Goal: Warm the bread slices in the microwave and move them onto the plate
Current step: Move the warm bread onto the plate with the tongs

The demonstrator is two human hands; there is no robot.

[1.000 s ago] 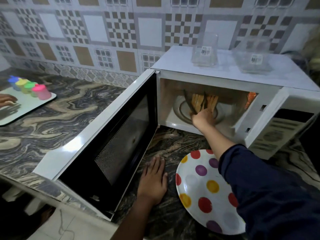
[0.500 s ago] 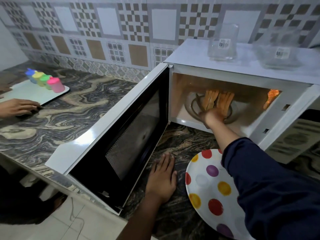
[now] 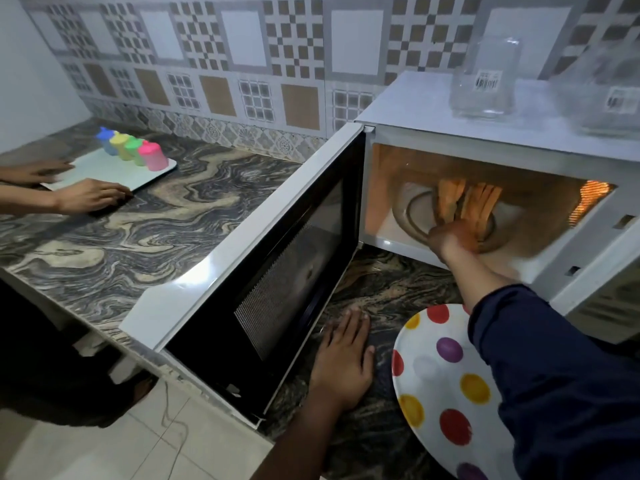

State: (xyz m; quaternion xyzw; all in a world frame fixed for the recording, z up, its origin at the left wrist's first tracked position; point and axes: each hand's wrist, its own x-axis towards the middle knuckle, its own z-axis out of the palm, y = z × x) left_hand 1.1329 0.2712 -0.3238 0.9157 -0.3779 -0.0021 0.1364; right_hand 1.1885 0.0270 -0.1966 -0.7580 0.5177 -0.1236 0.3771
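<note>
Seemingly taking out: right hand (image 3: 450, 237) inside the open microwave (image 3: 415, 105), at the foot of the bread slices (image 3: 481, 202) upright within; fingers blurred, grip impossible to tell. Left hand (image 3: 343, 358) flat on table (image 3: 121, 244) before microwave, holding nothing. Next: firm pinch, then out to plate (image 3: 440, 407) in front.

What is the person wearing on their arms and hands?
The right arm wears a dark navy sleeve, loose and wrinkled, ending above the wrist. The left arm shows no sleeve. The left hand and right hand are bare: no gloves, rings or watch visible.
</note>
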